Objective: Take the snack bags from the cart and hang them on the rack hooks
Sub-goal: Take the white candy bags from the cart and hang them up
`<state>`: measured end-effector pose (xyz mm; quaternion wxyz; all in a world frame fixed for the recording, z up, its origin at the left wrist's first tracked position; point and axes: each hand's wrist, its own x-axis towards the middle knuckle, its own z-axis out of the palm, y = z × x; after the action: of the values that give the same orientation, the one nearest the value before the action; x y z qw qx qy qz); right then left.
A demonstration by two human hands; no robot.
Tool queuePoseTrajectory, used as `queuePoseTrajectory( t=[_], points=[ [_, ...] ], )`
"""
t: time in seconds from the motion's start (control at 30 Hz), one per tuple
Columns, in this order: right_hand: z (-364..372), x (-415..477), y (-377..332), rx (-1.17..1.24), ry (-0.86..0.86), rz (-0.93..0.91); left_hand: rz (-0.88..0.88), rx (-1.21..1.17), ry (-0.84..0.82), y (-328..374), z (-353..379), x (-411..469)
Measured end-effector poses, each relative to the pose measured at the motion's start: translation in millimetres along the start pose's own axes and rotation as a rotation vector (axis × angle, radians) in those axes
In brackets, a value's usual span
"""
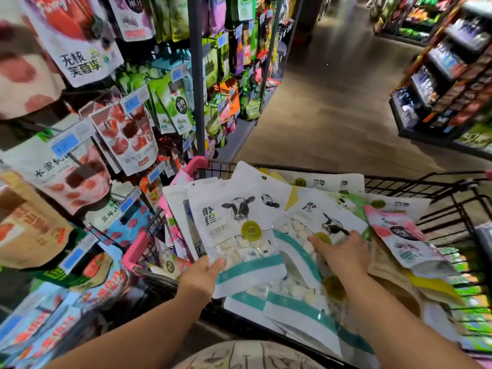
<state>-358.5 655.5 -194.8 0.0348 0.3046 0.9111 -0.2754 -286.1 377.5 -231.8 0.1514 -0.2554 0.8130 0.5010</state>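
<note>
1. Bag (239, 230): lying atop the cart (399, 180) pile, long axis pointing away, top end farthest.
2. Left hand (202, 278): pinching its near-left corner, thumb on top.
3. Right hand (346, 255): fingers resting loosely spread on a second bag (314, 217).
4. Rack (197, 75): standing left, nearer the left hand.

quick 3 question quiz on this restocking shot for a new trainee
1. True or false: the left hand grips a white cow-print bag.
2. What is the right hand doing? A hanging idle; B resting on a second cow-print bag in the cart; C holding a phone.
3. Fill in: the rack stands on the person's ____ side.
Key: 1 true; 2 B; 3 left.
</note>
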Motion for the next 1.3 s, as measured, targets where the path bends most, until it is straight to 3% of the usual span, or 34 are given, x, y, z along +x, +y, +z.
queuePoseTrajectory(
  t=[0.07, 0.2, 0.3, 0.37, 0.47, 0.57, 0.73, 0.97, 1.13, 1.3],
  points=[
    [-1, 1, -1, 0.136, -0.010, 0.044, -0.001, -0.011, 0.002, 1, 1, -3],
    [2, 2, 0, 0.723, 0.007, 0.224, -0.004, 0.012, 0.051, 6, 4, -9],
    [-1, 8, 3, 1.004, -0.225, 0.433, -0.032, 0.008, 0.061, 7, 4, -10],
    [-3, 13, 0, 1.090, -0.331, 0.456, -0.037, -0.023, 0.070, 9, 5, -11],
    [-1, 18, -7, 1.109, -0.341, 0.447, -0.034, -0.028, 0.081, 14, 8, -13],
    [-3, 22, -16, 1.150, -0.316, 0.358, -0.014, -0.043, 0.086, 21, 11, -17],
    [-14, 29, -28, 0.998, -0.284, 0.174, -0.043, -0.063, 0.149, 28, 8, -21],
    [-33, 36, -62, 0.852, -0.239, -0.200, 0.199, 0.007, 0.347, 43, -21, -36],
    [-34, 20, -104, 0.794, -0.326, -0.435, 0.320, -0.033, 0.555, 57, -58, -53],
    [-34, -14, -152, 0.812, -0.450, -0.600, 0.364, -0.229, 0.702, 57, -101, -71]
  ],
)
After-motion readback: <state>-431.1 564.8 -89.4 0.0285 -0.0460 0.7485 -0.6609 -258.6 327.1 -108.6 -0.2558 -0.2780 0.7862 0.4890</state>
